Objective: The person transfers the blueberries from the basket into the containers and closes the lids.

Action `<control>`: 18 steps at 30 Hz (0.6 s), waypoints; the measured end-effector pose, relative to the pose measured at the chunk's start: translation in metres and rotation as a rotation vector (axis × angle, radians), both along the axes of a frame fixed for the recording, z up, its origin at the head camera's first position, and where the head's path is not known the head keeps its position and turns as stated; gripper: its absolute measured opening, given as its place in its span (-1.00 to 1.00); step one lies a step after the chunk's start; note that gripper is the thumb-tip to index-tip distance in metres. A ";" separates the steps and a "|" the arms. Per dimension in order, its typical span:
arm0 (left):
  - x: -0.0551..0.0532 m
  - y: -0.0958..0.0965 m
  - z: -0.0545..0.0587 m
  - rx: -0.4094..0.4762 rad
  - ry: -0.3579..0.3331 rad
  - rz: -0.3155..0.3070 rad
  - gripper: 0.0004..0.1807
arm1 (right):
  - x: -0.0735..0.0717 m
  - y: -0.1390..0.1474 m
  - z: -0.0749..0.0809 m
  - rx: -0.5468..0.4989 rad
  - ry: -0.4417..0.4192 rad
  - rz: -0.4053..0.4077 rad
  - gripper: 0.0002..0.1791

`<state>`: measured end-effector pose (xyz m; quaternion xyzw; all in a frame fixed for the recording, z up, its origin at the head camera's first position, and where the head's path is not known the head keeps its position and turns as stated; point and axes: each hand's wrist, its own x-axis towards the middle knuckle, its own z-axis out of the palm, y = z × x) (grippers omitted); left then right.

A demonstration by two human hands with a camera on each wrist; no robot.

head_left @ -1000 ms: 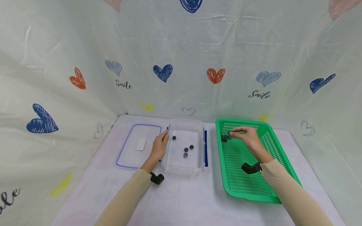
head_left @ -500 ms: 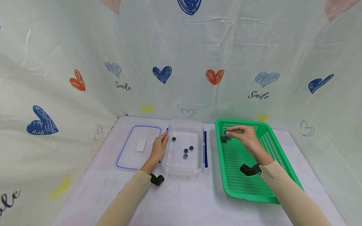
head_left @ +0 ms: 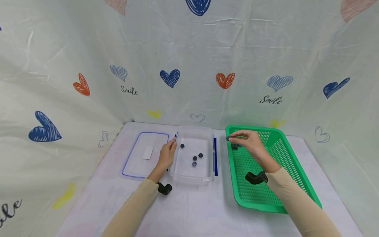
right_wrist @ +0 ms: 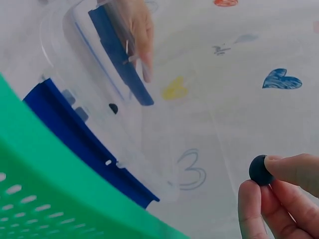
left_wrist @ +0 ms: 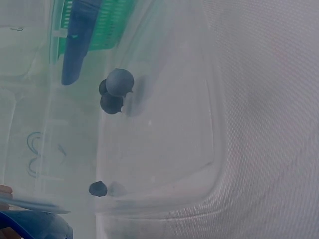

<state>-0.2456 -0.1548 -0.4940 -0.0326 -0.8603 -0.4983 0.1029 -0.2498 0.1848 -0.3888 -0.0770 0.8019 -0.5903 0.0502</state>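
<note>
Between thumb and fingertips my right hand (head_left: 251, 144) pinches one blueberry (right_wrist: 260, 170), held over the left rim of the green basket (head_left: 232, 177). A few more blueberries (head_left: 235, 146) lie in that basket's far left corner, partly hidden by the hand. My left hand (head_left: 166, 154) grips the left side wall of the clear plastic box (head_left: 192, 179), by its blue latch. Inside the box, several blueberries (left_wrist: 119, 82) rest on the bottom, most grouped near the middle and one apart toward the far left.
To the left of the box a clear lid (head_left: 137, 169) with a blue seal and a white label lies flat on the table (head_left: 189, 210). A blue latch (head_left: 215, 158) hangs out along the box's right side. Behind stands a heart-printed curtain (head_left: 195, 95).
My right hand has lifted the blueberry from the cluster in the basket's corner and moved left to the rim. The left hand stays on the box wall.
</note>
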 end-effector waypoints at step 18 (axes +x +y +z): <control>0.000 0.000 0.001 0.008 -0.020 0.005 -0.52 | -0.004 -0.033 -0.004 -0.031 -0.025 0.082 -0.60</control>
